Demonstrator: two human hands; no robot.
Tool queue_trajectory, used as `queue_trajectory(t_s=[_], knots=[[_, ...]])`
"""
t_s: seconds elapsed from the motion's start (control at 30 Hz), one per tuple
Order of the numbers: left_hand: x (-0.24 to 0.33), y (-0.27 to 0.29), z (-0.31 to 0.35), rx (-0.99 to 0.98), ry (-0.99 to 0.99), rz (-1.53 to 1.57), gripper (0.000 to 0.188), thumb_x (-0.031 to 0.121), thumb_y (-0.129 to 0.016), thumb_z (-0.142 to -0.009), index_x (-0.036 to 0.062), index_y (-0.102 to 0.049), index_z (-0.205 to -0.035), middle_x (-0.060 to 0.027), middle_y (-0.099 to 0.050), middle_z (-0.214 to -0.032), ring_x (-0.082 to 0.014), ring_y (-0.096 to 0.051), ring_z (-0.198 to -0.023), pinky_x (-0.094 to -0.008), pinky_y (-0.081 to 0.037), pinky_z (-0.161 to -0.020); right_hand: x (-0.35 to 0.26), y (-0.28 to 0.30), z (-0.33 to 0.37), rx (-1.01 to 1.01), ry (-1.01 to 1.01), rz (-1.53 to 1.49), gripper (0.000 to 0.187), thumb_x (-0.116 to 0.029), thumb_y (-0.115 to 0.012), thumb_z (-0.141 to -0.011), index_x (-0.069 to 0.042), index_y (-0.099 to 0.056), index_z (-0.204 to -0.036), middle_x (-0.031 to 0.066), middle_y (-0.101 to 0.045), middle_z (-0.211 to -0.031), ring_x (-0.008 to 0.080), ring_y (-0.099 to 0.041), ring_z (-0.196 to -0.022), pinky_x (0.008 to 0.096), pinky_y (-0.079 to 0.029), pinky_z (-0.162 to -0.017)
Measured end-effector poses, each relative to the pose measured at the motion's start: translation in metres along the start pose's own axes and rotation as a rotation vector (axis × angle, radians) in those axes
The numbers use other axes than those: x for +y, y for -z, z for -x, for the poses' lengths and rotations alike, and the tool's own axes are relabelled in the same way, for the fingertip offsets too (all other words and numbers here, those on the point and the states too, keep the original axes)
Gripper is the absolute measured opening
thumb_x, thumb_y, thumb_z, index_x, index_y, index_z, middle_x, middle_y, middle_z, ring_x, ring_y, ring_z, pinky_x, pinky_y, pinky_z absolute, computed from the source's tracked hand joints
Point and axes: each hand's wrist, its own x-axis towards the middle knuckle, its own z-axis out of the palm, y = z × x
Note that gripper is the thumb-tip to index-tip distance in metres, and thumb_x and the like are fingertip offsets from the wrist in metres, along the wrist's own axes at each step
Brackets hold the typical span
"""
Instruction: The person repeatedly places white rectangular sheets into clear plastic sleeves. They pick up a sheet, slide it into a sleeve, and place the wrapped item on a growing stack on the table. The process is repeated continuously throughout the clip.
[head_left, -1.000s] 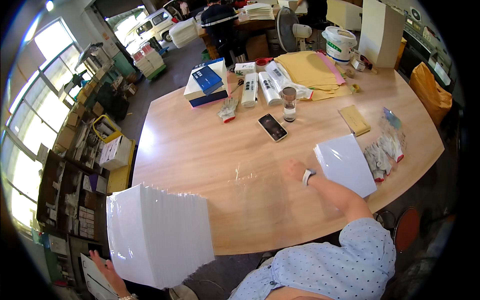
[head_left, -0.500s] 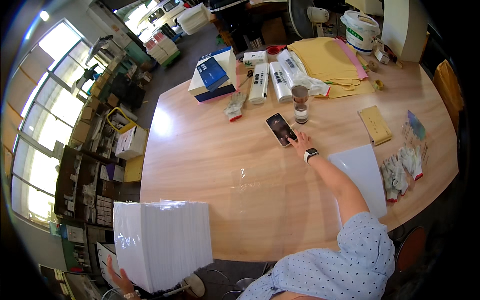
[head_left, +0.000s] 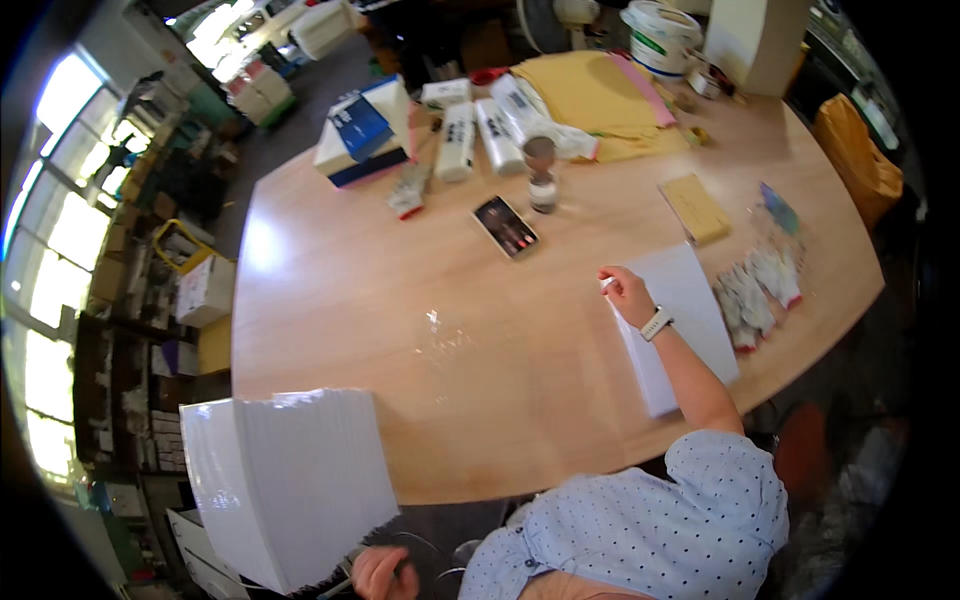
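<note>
White paper stack [head_left: 290, 480] stands tilted off the table [head_left: 400, 300] edge, gripped from below by the left hand [head_left: 385, 572]. The right hand [head_left: 627, 295] pinches the corner of the flat sheets [head_left: 690, 300], apparently to lift one.

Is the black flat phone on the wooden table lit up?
On: the black flat phone lies face up, its screen showing coloured patches.
</note>
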Motion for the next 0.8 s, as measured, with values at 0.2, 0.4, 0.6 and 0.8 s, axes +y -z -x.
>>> queue_trajectory(t_s=[0.2,0.4,0.6,0.8], knots=[[-0.005,-0.102,0.05,-0.064,0.282,0.689,0.011,0.0,-0.055,-0.072,-0.0003,-0.056,-0.083,-0.009,-0.06,-0.065,-0.0224,-0.058,-0.056,-0.0292,-0.046,-0.054,-0.023,0.07,0.163,0.151,-0.091,0.325,0.019,0.0,-0.049,-0.076,0.001,-0.054,-0.094,0.0096,-0.059,-0.079,0.0187,-0.059,-0.069,0.0255,-0.048,-0.06],[-0.021,-0.123,0.104,-0.137,0.217,0.762,0.011,0.0,-0.057,-0.073,0.0003,-0.056,-0.084,-0.0092,-0.061,-0.065,-0.0196,-0.059,-0.057,-0.0281,-0.045,-0.054,-0.037,0.054,0.241,-0.073,0.074,0.791,0.036,-0.005,-0.065,-0.065,-0.003,-0.052,-0.098,0.0119,-0.049,-0.107,0.0274,-0.048,-0.098,0.0354,-0.043,-0.081],[-0.035,-0.118,0.143,-0.183,0.38,0.795,0.009,-0.001,-0.051,-0.077,-0.0016,-0.055,-0.085,-0.0102,-0.06,-0.065,-0.0185,-0.06,-0.058,-0.0275,-0.046,-0.055,-0.013,0.028,0.233,-0.113,0.119,0.892,0.041,-0.008,-0.069,-0.06,-0.005,-0.051,-0.097,0.0096,-0.048,-0.106,0.0292,-0.045,-0.096,0.0353,-0.04,-0.083],[-0.022,-0.117,0.163,-0.194,0.434,0.769,0.008,0.0,-0.052,-0.078,-0.0019,-0.056,-0.085,-0.0102,-0.061,-0.066,-0.0171,-0.059,-0.059,-0.0269,-0.046,-0.056,-0.011,0.05,0.226,-0.164,0.015,0.625,0.03,-0.01,-0.066,-0.063,-0.005,-0.055,-0.091,0.0074,-0.05,-0.101,0.0277,-0.045,-0.092,0.0349,-0.04,-0.082]])
